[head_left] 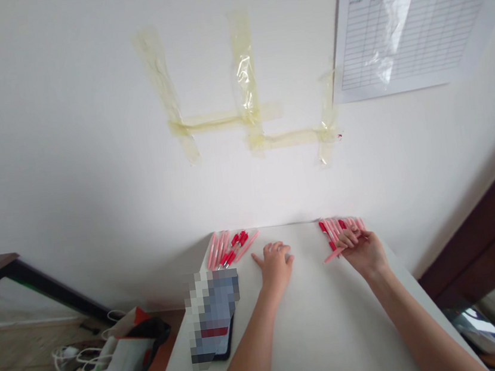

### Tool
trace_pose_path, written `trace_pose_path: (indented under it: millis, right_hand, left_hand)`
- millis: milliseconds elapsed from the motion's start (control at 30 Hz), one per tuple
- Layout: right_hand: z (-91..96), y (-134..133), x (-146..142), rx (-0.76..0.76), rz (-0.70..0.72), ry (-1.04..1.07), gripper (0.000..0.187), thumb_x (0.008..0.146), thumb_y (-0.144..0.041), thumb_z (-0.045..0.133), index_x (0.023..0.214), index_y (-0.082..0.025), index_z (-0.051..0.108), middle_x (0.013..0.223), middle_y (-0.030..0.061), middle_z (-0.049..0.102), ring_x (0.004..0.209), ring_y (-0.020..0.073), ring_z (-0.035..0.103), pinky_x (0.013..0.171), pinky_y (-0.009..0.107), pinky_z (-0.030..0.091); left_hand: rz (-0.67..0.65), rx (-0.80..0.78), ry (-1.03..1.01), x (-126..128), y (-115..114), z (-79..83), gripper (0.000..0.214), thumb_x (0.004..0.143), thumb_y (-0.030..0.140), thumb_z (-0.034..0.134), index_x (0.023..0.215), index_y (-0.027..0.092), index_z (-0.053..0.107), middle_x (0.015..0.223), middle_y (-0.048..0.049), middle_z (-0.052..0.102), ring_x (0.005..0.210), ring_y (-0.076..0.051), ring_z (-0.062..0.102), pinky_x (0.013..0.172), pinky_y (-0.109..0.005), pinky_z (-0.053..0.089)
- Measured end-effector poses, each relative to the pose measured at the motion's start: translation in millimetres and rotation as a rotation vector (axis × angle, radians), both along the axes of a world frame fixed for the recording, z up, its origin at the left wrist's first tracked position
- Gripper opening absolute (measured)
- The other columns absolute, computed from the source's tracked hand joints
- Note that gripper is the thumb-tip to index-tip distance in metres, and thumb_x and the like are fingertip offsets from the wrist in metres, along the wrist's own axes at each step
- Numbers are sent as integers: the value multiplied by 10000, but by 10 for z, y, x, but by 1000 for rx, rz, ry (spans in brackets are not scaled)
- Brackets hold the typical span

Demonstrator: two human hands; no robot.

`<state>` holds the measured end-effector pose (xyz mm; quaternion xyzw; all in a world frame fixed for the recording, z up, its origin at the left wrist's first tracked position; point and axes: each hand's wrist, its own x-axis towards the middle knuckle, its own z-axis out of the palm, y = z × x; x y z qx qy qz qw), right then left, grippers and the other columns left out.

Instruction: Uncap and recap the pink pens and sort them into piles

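Observation:
My left hand [275, 264] lies on the white table with its fingers spread and nothing in it. Just left of it is a group of pink and red pens [219, 249], some pink, some red with silver parts. At the right, my right hand [362, 251] is turned partly palm up, its fingers closed on a pink pen [333, 254] whose end sticks out to the left. Behind that hand, a second row of pink and red pens [331, 227] lies near the wall, partly hidden by the fingers.
A phone [218, 315], partly blurred out, lies on the table's [328, 332] left side. The wall [88, 139] behind carries yellowed tape strips [245, 71] and a printed sheet [417, 26]. Bags [133, 356] stand on the floor at left; dark wood [482, 229] is at right.

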<state>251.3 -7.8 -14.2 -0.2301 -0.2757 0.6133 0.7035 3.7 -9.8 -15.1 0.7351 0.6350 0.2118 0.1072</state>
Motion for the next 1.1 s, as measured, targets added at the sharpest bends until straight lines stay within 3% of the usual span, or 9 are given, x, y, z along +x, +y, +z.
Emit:
trace_pose_path:
  millis: [200,367,567,733,933,1100]
  right_hand:
    - [35,-28,-34,3,13,26,241,837,-483,472,762,-254,482,615,-57,277,522,128,317,506,300,382]
    - [-4,4,-33,-8,30,46,134,781,-341,518,720,-242,451,609,-62,262,514,113,305,509,272,369]
    - [-32,17,-17,21,2,-29,184,810,-410,492,728,-249,461,608,-56,279,520,125,324,514,289,385]
    - [-27,14,-25,-7,7,13,158,789,-364,529,719,-246,452,607,-59,275,515,117,318,507,280,383]
    - [32,-37,-48,-40,68,126,221,817,-463,576,795,-247,532,646,-49,390,566,112,413,567,286,452]
    - [-8,-18,-43,-43,54,112,195,760,-365,629,916,-252,596,724,-35,516,652,120,515,719,343,527]
  left_hand:
    - [4,12,11,8,-3,4,280,867,293,600,1134,341,666,1323,-49,604,1306,-285,418,1077,-786,76]
    - [-3,34,-17,1,11,-40,275,872,287,591,1129,345,666,1319,-44,607,1309,-284,416,1067,-798,39]
    - [-7,32,-25,-5,13,-40,265,874,289,584,1119,344,670,1313,-41,608,1305,-281,417,1065,-801,23]
    - [-6,34,-17,1,11,-40,264,878,286,582,1123,341,666,1323,-37,607,1310,-278,413,1064,-804,14]
    - [0,22,3,5,12,-38,262,887,306,575,1132,347,661,1328,-28,606,1308,-275,422,1073,-800,25]
    - [2,16,-4,9,13,-29,259,889,302,573,1128,348,662,1330,-19,608,1317,-278,414,1072,-803,15]
